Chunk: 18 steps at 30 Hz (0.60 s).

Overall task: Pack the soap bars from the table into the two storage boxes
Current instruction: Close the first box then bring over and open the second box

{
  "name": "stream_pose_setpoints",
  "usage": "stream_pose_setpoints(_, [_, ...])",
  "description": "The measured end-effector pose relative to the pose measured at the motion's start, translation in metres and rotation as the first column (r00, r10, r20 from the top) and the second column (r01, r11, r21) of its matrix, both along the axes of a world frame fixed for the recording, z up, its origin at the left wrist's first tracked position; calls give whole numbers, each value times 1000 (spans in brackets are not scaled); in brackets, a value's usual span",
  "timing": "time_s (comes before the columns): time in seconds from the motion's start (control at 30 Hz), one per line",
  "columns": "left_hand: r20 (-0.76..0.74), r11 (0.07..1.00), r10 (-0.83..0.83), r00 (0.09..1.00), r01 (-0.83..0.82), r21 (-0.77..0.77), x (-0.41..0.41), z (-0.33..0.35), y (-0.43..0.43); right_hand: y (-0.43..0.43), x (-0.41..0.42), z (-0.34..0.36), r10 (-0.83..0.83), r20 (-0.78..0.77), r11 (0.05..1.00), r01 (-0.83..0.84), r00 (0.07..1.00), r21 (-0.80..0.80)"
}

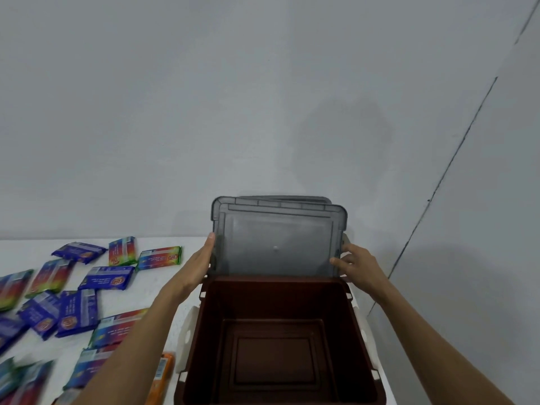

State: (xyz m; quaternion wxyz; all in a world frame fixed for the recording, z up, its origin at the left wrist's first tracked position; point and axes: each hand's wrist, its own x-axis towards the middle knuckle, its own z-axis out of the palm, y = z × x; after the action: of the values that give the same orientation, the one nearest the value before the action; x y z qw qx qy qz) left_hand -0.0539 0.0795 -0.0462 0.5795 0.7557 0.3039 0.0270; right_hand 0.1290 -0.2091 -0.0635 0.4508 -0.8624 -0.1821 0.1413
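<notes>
Head view: a brown storage box (210, 331) stands open on the white table (175, 242), at the lower middle of the frame, and its inside shows only a stepped brown floor. Behind its far rim a grey see-through lid (277, 238) is held upright, its lower edge at the box's back rim. The left hand (201, 260) lies along the lid's left edge with its fingers straight and pressed together, pointing up; whether any of them reach behind the lid I cannot tell. The right hand (358, 264) grips the lid's right edge, the thumb on the near face and the other fingers curled around the side. The top edge of a second grey lid (286, 198) shows just behind the first one, close to the pale wall (263, 112). White latches (188, 325) hang on the box's left and right sides. The soap bars (106, 277) lie scattered on the table to the left of the box, none of them in it: several in blue wrappers, several in rainbow-coloured wrappers, some overlapping and some partly covered by the left forearm. One orange bar (163, 372) lies nearest the box, just beside its lower left corner. The bars at the far left edge are blurred.
</notes>
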Motion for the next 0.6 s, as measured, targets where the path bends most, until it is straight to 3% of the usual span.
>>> stream_pose_setpoints(0.2, [-43, 1000, -7, 999, 7, 4, 10, -17, 3, -4, 10, -6, -1, -161, 997, 14, 987, 82])
stream_pose_setpoints(0.43, [-139, 995, -29, 990, 15, -100, 21, -28, 8, 2, 7, -13, -68, -165, 997, 70, 984, 9])
stream_pose_setpoints(0.6, [-148, 990, -21, 989, 0, -143, 22, -30, 15, 0, 7, -20, -57, -238, 996, 73, 970, 58])
